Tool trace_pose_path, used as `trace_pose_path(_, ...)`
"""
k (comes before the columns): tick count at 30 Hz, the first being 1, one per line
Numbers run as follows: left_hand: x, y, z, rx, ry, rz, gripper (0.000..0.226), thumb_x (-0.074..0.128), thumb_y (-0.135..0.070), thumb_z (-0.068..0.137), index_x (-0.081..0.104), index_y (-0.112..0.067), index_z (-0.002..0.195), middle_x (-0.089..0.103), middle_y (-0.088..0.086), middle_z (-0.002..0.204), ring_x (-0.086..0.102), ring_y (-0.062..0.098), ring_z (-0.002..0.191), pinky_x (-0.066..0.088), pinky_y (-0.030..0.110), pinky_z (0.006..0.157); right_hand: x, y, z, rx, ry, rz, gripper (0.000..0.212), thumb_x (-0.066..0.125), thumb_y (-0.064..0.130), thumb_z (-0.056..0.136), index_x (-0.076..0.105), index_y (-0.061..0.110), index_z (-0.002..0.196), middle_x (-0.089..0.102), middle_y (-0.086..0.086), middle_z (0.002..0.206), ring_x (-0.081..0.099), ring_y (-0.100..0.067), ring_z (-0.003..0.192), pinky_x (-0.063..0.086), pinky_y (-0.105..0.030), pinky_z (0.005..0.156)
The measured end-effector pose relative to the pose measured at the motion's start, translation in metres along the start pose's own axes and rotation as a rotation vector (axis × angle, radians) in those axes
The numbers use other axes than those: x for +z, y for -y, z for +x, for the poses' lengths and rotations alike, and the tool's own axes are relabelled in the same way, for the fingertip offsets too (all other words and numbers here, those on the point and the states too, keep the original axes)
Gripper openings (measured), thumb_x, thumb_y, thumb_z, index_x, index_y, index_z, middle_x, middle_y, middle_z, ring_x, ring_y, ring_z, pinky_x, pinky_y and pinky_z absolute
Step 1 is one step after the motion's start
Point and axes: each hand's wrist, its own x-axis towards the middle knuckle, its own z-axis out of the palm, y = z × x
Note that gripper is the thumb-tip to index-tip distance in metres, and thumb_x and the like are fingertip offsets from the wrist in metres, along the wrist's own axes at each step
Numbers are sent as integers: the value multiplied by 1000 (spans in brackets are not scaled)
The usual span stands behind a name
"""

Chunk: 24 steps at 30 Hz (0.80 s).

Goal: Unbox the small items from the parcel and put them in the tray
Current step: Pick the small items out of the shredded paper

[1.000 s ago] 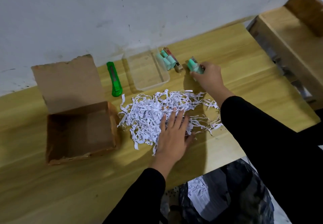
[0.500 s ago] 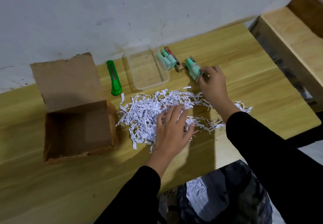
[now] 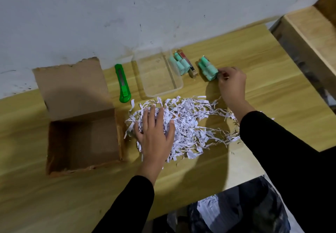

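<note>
Your left hand (image 3: 154, 134) flat, fingers spread on shredded paper (image 3: 183, 121). Right hand (image 3: 231, 83) pinching end of teal bundle (image 3: 208, 68), on table just right of clear tray (image 3: 179, 85). Open parcel (image 3: 82, 140) left of left hand.

Your left hand (image 3: 154, 138) is pressing into dry, matt white shredded paper (image 3: 189, 123), which is lying on a smooth table (image 3: 272, 91) that is showing a pale wood-grain finish with a soft sheen. The open box (image 3: 81, 123) is looking like rough, dull brown cardboard with torn edges, while the tray (image 3: 158, 72) is reading as clear, smooth plastic and the knife (image 3: 123, 83) as glossy green plastic. Your right hand (image 3: 231, 83) is touching mint-green cylinders (image 3: 208, 69) with a satiny wrap.
</note>
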Motion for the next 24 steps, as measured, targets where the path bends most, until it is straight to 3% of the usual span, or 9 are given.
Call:
trace_pose_path(16,4,-3,2,12,30,-52,55,28,-52,90,41,-28,138,33,-6,152,18,12,144,6,45,113,30,24,37,-17,-1,-50,29,49,5,86,67,3,109,63,-23,108,59,-36,99,45,-33,87)
trace_pose_path(21,5,-4,2,24,14,-67,53,29,-51,89,46,-27,134,40,-6,148,26,14,141,9,40,111,23,27,31,-52,74,-32,28,50,10,89,64,2,112,62,-24,110,58,-35,101,44,-35,90)
trace_pose_path(24,2,-4,3,43,27,-60,53,29,-52,88,48,-28,131,43,-6,145,29,15,139,9,36,107,11,26,18,-95,147,-26,29,49,12,90,63,3,114,63,-23,111,58,-34,100,42,-30,83)
